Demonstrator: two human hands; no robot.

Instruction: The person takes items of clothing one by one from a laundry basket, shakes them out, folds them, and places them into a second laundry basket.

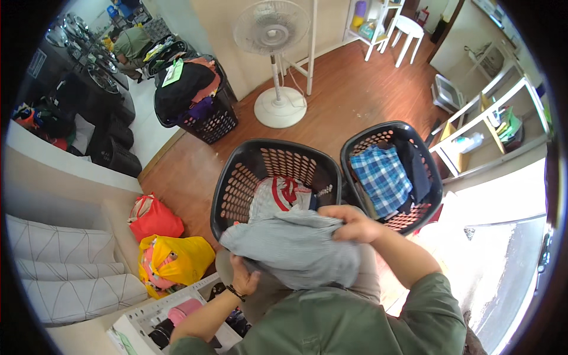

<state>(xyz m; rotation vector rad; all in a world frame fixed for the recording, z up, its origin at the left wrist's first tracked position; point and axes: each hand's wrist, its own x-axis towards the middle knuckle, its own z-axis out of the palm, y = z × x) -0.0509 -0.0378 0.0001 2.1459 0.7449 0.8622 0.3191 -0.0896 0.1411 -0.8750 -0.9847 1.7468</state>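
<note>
A grey garment (pixel 296 245), partly blurred, is spread above my lap. My right hand (pixel 352 225) grips its upper right edge, with thumb and fingers closed on the cloth. At its lower left edge is my left hand (pixel 244 278), wearing a dark bracelet; its fingertips go into the cloth and are partly hidden, while the thumb shows. Just beyond the garment stands a black laundry basket (pixel 236 155), its near rim covered by the cloth. Inside lies a light grey piece of clothing with red trim (pixel 275 198).
A second black basket (pixel 387 127) at right holds a folded blue plaid shirt (pixel 381 180). Left are a red bag (pixel 157 219), a yellow bag (pixel 183 260) and a white drawer (pixel 139 325). A fan (pixel 281 106) and a full basket (pixel 216 121) stand farther off. Another person (pixel 130 44) is far left.
</note>
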